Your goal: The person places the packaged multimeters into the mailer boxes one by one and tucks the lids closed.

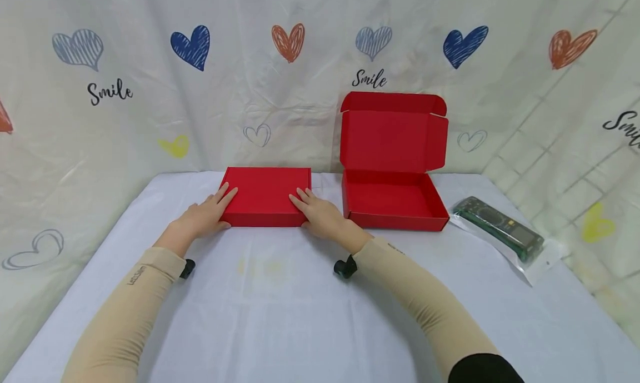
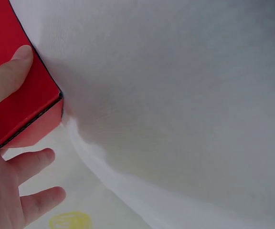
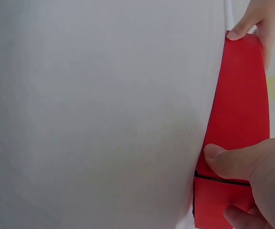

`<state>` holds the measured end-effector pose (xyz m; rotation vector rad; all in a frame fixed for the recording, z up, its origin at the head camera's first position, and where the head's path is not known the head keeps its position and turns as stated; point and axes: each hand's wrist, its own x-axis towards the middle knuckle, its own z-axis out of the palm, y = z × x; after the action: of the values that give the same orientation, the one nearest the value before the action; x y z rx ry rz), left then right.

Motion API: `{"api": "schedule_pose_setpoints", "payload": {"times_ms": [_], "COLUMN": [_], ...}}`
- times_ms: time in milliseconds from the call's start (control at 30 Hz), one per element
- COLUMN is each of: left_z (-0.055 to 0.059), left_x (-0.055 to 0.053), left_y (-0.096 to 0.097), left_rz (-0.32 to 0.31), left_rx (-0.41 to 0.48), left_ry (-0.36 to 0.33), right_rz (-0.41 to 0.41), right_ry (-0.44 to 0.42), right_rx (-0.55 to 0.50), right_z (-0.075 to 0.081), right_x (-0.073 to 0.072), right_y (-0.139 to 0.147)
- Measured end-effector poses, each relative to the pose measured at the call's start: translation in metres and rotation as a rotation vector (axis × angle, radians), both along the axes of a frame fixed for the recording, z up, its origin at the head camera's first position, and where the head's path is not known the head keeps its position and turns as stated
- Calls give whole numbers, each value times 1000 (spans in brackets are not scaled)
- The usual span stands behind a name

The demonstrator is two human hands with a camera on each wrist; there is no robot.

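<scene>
A closed red cardboard box [image 1: 265, 191] lies flat on the white-covered table, towards the back. My left hand [image 1: 205, 212] rests at its left front corner, fingers spread and straight. In the left wrist view the left thumb [image 2: 20, 64] lies on the front face, while two fingers stick out past the box's side. At the right front corner is my right hand [image 1: 324, 213], its fingers extended over the lid's edge. The right wrist view has the right thumb [image 3: 223, 160] pressed on the front face and a fingertip low by the side face.
Just right of the closed box stands a second red box [image 1: 395, 199], its lid raised against the backdrop and its inside bare. Farther right lies a dark green electronic part [image 1: 500, 227] in a clear plastic bag. A heart-printed cloth [image 1: 310, 94] hangs behind the table.
</scene>
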<state>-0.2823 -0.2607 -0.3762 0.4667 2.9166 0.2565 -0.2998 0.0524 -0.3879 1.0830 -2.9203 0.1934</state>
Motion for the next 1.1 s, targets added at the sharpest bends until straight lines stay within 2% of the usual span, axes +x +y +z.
{"api": "schedule_pose_setpoints", "payload": {"times_ms": [300,500,633,800,967,1100], "left_z": [-4,1,5,13,22,29], "left_x": [-2,-4,-6,-9,-9,-7], "left_y": [8,9,8,8,8,9], "left_rz": [-9,-9,4,37,53,39], "left_rx": [-63,-29,1,49,83,115], "left_ry": [41,30,-8,-83,-136,-154], "right_rz": [-15,-20,-22,-28,-2,10], "right_ry": [4,-5,-51,-147,-188,-202], "right_rx": [-6,-7,3,15,35,20], "right_z": [0,-1,1,11,21,29], "right_x": [4,4,2,1,4,8], "right_y": [6,10,10,12,16,22]}}
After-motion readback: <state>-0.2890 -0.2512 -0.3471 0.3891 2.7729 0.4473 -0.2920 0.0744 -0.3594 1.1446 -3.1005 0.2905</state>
